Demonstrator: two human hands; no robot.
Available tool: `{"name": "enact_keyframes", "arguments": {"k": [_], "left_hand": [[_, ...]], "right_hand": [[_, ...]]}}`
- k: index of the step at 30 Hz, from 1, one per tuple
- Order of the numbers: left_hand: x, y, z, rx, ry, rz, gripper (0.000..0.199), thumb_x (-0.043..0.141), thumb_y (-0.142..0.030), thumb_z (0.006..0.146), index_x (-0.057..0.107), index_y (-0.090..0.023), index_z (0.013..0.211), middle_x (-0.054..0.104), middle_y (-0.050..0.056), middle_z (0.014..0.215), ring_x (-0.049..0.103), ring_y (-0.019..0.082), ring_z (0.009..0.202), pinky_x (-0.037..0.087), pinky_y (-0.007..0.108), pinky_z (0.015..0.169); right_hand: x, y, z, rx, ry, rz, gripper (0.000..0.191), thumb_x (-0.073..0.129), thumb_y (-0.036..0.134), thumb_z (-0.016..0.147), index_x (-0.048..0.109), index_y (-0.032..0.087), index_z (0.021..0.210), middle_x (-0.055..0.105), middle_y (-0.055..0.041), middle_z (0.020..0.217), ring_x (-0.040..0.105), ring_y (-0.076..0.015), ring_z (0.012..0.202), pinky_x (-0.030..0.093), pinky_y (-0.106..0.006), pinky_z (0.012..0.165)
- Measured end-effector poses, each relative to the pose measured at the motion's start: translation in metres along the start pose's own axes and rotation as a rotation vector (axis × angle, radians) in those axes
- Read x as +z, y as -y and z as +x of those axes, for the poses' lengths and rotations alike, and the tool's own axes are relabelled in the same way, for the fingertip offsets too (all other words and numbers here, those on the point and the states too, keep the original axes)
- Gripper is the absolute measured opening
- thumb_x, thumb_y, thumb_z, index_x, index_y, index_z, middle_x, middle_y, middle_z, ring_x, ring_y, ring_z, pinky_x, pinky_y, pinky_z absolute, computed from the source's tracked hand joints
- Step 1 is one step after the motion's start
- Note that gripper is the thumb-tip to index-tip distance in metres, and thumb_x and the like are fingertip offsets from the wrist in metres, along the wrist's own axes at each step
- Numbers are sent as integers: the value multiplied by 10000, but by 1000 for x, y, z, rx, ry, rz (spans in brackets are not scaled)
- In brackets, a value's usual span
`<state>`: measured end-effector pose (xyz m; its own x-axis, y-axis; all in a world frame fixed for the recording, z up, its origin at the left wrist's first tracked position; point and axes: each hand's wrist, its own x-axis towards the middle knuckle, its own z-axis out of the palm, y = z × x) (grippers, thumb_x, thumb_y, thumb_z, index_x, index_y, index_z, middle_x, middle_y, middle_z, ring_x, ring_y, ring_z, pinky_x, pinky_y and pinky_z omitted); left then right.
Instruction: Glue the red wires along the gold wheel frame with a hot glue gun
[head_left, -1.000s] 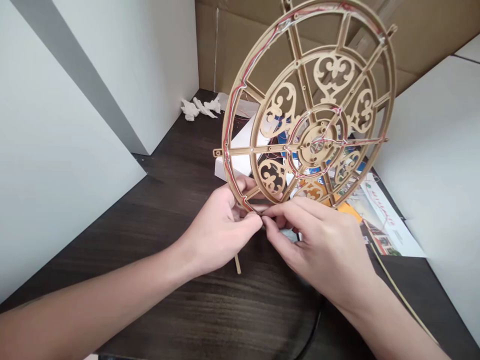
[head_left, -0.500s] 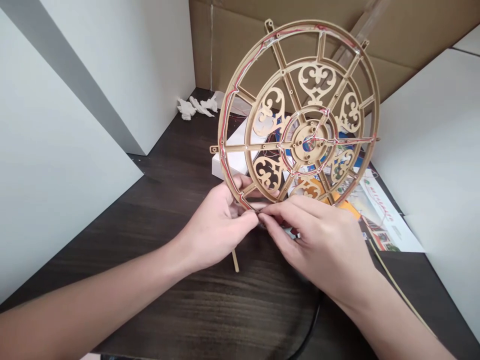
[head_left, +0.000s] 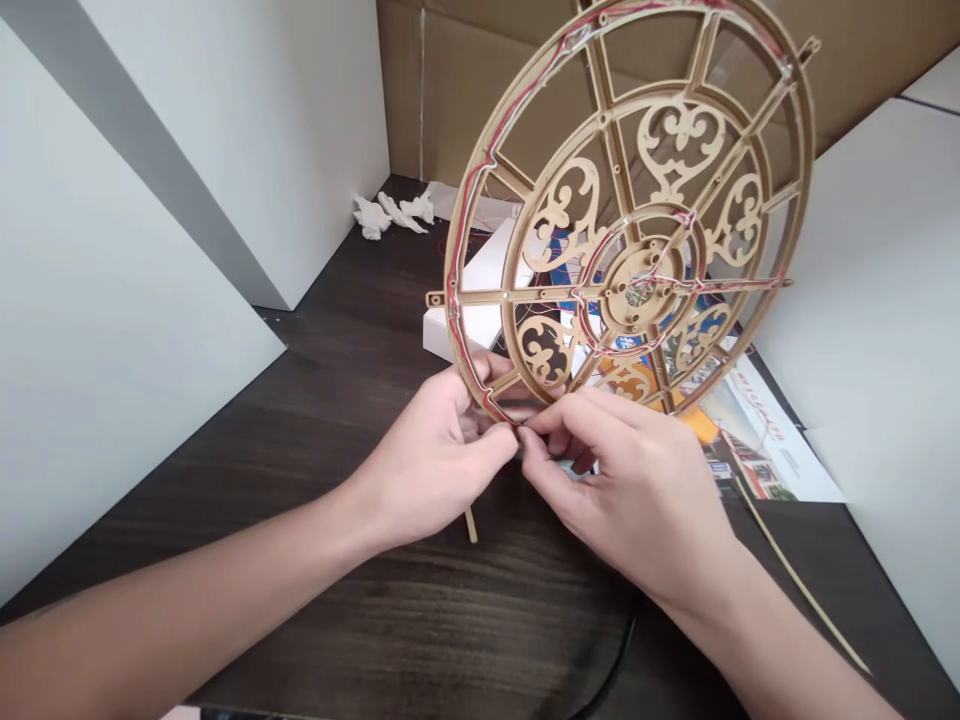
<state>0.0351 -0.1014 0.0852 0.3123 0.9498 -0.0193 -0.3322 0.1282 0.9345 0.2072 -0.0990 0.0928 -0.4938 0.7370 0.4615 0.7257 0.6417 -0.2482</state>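
A large tan openwork wheel frame point(head_left: 510, 297) is held up on its edge, tilted, with heart-shaped scrollwork between its spokes. Red and white wires point(head_left: 471, 185) run along a channel in its rim and around its hub. My left hand point(head_left: 427, 450) grips the lower left rim, thumb in front and fingers behind. Close beside it, the thumb and forefinger of my right hand point(head_left: 630, 470) pinch at the bottom of the rim, near the wires. Whatever lies between those fingertips is too small to make out.
Behind the wheel lie a white box point(head_left: 442, 335), crumpled tissue point(head_left: 371, 217) and a printed sheet point(head_left: 795, 460). A thin stick point(head_left: 470, 525), a black cable point(head_left: 619, 660) and a pale strip point(head_left: 799, 575) lie on the dark table point(head_left: 300, 620). White panels and cardboard point(head_left: 465, 100) surround it.
The wheel's top has tipped nearer and to the upper right, so it looks larger and its top edge leaves the view. Both hands stay at nearly the same place on the rim.
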Motion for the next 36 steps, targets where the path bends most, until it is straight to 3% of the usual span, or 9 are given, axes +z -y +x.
{"name": "enact_keyframes", "arguments": {"k": [10,13,17,27,36], "left_hand": [[2,-1,1,9,-40,-25,429,502,46,798,587,-78,1200,691,95,1239,652,176,1204,564,235,988],[1,-1,1,-2,-49,-41,435,537,51,776,595,-85,1185,685,101,1253,644,202,1219,564,274,1010],[1,-3,3,-59,-38,-115,417,565,59,753,598,-95,1139,692,116,1234,647,249,1213,607,310,922],[6,-5,5,-72,-94,-139,470,506,144,732,537,-54,1157,672,159,1261,675,227,1163,608,207,807],[4,-2,5,11,-52,-54,423,452,114,763,563,-71,1127,684,111,1251,659,182,1194,582,200,904]], "right_hand": [[3,4,-1,53,-43,-26,159,651,270,899,663,186,764,543,39,631,515,-79,572,344,-247,554],[4,0,-1,13,-20,5,133,632,263,923,698,194,830,565,37,665,522,-77,592,365,-235,574],[3,-6,-3,5,16,38,108,629,269,938,716,213,907,606,43,737,534,-71,630,392,-225,594],[0,-6,-3,48,42,60,80,652,286,919,719,243,928,617,70,745,564,-57,653,401,-208,602],[3,0,-2,72,-1,-50,110,635,309,908,705,239,858,585,81,691,545,-75,600,390,-238,583]]}}
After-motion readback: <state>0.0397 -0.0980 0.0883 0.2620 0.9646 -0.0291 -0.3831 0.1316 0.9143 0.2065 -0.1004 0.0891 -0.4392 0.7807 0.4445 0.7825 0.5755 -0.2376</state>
